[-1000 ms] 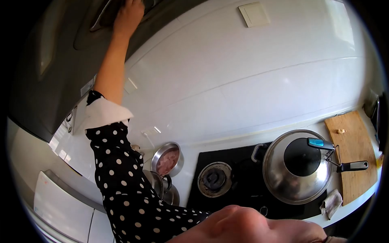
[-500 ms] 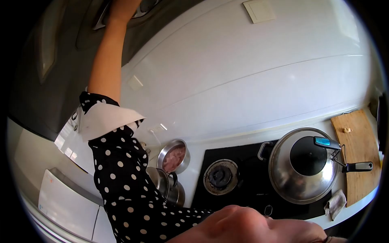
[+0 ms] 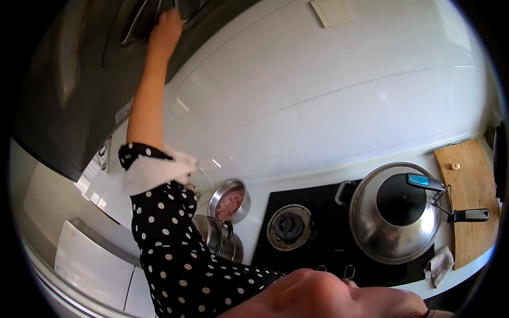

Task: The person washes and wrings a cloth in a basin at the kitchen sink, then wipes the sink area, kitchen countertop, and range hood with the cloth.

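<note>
My left hand [image 3: 167, 32] is raised at the top left, by the metal-edged recess under a dark range hood [image 3: 79, 106]. Its fingers look curled, and what they grip, if anything, is hidden. The polka-dot sleeve [image 3: 169, 228] with its pale cuff [image 3: 154, 175] runs up from the bottom edge. My right hand does not show. A large patch of bare skin fills the lower middle edge, too close to make out which part of me it is.
On the black cooktop [image 3: 328, 238] stands a steel pan with a domed lid [image 3: 371, 228], beside a bare burner [image 3: 289, 228]. A bowl of raw meat [image 3: 230, 204] and steel pots [image 3: 212, 233] sit left. A wooden board [image 3: 461, 159] and a cloth [image 3: 440, 265] lie right.
My left hand, mostly cut off by the top edge before, now shows lower in the frame. The forearm and cuff have shifted slightly right and down.
</note>
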Demonstrator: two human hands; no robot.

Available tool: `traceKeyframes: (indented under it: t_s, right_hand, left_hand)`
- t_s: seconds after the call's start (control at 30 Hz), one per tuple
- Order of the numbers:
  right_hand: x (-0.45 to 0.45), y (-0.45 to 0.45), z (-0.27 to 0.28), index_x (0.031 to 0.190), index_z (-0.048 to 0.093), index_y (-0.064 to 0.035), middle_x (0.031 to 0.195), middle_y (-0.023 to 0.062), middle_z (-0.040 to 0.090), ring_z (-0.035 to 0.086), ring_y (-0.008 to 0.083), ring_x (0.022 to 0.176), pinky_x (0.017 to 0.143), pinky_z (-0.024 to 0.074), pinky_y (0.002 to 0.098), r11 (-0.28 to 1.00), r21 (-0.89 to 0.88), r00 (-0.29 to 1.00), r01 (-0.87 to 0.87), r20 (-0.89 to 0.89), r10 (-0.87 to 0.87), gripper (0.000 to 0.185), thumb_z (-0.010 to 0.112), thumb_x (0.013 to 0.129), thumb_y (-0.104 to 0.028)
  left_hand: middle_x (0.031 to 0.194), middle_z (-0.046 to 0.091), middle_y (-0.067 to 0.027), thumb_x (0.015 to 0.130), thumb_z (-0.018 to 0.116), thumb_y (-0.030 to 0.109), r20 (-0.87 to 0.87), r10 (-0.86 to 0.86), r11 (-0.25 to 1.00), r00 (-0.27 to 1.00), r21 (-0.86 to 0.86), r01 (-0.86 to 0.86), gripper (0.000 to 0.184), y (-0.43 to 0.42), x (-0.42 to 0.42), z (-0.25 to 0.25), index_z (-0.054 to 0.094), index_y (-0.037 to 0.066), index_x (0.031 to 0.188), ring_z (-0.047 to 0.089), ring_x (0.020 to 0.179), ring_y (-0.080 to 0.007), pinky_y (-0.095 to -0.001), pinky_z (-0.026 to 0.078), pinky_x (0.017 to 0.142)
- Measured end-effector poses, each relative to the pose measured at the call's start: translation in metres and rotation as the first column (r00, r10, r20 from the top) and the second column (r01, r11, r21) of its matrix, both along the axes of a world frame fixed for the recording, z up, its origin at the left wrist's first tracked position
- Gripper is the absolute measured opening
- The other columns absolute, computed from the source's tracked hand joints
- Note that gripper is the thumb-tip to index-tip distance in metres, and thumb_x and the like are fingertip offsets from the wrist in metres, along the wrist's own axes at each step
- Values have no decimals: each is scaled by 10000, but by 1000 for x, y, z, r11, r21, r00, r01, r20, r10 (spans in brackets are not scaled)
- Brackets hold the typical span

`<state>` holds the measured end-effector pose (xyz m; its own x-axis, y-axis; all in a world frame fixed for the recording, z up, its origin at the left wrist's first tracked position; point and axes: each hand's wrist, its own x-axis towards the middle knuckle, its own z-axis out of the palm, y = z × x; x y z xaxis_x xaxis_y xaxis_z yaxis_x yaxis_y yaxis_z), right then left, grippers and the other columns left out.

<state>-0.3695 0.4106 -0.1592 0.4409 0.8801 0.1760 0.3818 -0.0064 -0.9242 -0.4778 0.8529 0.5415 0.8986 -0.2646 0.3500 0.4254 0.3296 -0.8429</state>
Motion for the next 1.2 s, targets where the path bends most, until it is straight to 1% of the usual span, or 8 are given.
traceKeyframes:
  t_s: [0.2, 0.33, 0.37, 0.6, 0.73, 1.0, 1.03, 1.2]
  right_hand:
    - [-4, 3, -13, 967, 610, -33, 788, 188, 610, 600, 357, 689, 612, 481, 402, 1000, -7, 1000, -17, 3, 17, 152, 552, 833, -76]
    - [1, 2, 0, 968, 607, -32, 771, 184, 605, 595, 357, 672, 598, 479, 398, 1000, 19, 1000, 1, 13, -2, 155, 553, 829, -71]
    - [-1, 2, 2, 969, 606, -31, 768, 184, 605, 595, 357, 671, 595, 479, 398, 1000, 7, 1000, 5, 1, -5, 156, 553, 828, -70]
    - [-6, 6, -10, 960, 607, -32, 765, 182, 602, 594, 352, 661, 579, 474, 400, 999, 21, 999, 27, 45, -28, 149, 555, 829, -82]
    - [-3, 4, -4, 958, 608, -35, 766, 179, 602, 593, 354, 667, 584, 473, 402, 999, -35, 999, 13, 46, -11, 148, 551, 832, -87]
    - [-4, 4, 1, 953, 607, -33, 760, 183, 595, 587, 362, 666, 587, 468, 409, 999, -34, 1000, 17, 10, -16, 143, 538, 835, -75]
    - [-5, 5, 0, 953, 607, -32, 760, 184, 594, 587, 362, 667, 588, 467, 409, 999, -48, 1000, 14, 12, -13, 143, 537, 835, -74]
    - [-3, 3, -4, 960, 603, -32, 761, 191, 593, 588, 362, 667, 588, 463, 411, 996, -88, 999, 11, 42, -7, 147, 537, 835, -73]
  left_hand:
    - [971, 509, -83, 782, 532, 53, -95, -95, 995, 991, -21, 93, 167, -41, 41, 26, 537, 7, 942, 529, 865, -258, -327, 529, 678]
    - [981, 516, -81, 788, 523, 85, 160, 42, 995, 986, 87, -56, 192, -6, 19, 4, 556, 30, 969, 538, 872, -256, -322, 525, 682]
    - [924, 500, -49, 784, 572, 127, 156, 115, 986, 981, 102, -132, 87, 17, 3, -8, 575, 39, 780, 519, 824, -239, -274, 545, 601]
    - [988, 510, -187, 876, 494, 171, -18, -286, 952, 958, -123, 282, 188, -26, 56, 15, 542, 17, 971, 545, 825, -348, -420, 475, 690]
    - [1028, 532, -53, 786, 536, 74, 125, -70, 997, 990, 35, 67, 221, 5, 36, 16, 587, 87, 1001, 537, 871, -261, -342, 533, 685]
    - [1114, 542, -96, 903, 477, 173, -8, -311, 923, 950, -241, 300, 217, 10, 46, 7, 553, 74, 1080, 528, 957, -306, -374, 496, 731]
    - [1047, 572, -119, 913, 479, 241, 365, -369, 612, 854, -596, 520, 253, 5, 57, 10, 545, 57, 1073, 538, 938, -322, -392, 486, 719]
    - [999, 588, -136, 925, 459, 248, 400, -282, 755, 872, -469, 459, 257, 47, 25, -16, 564, 67, 1075, 558, 904, -315, -394, 482, 721]
